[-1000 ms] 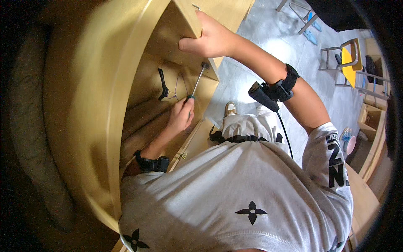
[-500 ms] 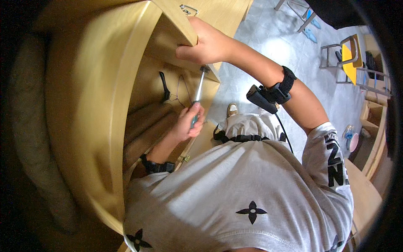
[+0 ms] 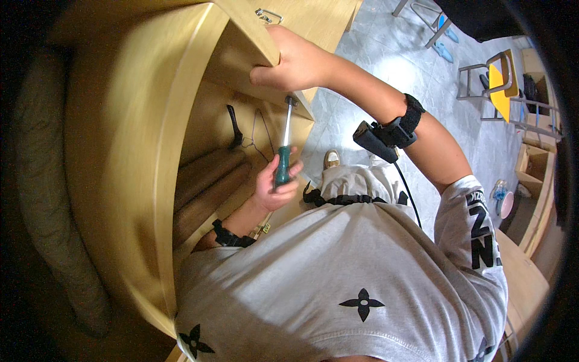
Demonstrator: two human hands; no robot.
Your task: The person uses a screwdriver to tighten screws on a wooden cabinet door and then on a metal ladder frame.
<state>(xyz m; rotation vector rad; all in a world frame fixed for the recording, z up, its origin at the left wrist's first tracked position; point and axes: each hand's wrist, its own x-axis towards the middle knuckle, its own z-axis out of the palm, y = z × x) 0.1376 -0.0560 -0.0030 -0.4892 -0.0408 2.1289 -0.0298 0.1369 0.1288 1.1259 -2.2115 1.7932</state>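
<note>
My left hand [image 3: 276, 181] is closed around the green handle of a screwdriver [image 3: 283, 166], thumb on one side and fingers on the other. The metal shaft runs up to a small dark metal fitting [image 3: 292, 101] on the wooden cabinet's inner edge, and its tip appears to meet it. Above, my right hand [image 3: 295, 60] grips the edge of a light wooden panel [image 3: 247, 42], thumb underneath; its other fingers are mostly hidden. Inside the cabinet [image 3: 211, 96], a black hanger [image 3: 234, 125] and a thin wire hanger [image 3: 259, 130] lie behind the screwdriver.
Brown rolled or padded shapes [image 3: 211, 181] lie in the cabinet beside my left forearm. A metal latch [image 3: 268, 15] sits on the wood beyond my right hand. A yellow chair [image 3: 499, 90], blue shoes [image 3: 443, 51] and a pink basin [image 3: 506, 205] are on the right.
My left hand has loosened and turned around the screwdriver handle, so more green shows. The shaft stays at the fitting. My right hand keeps its hold, with only a slight shift in view.
</note>
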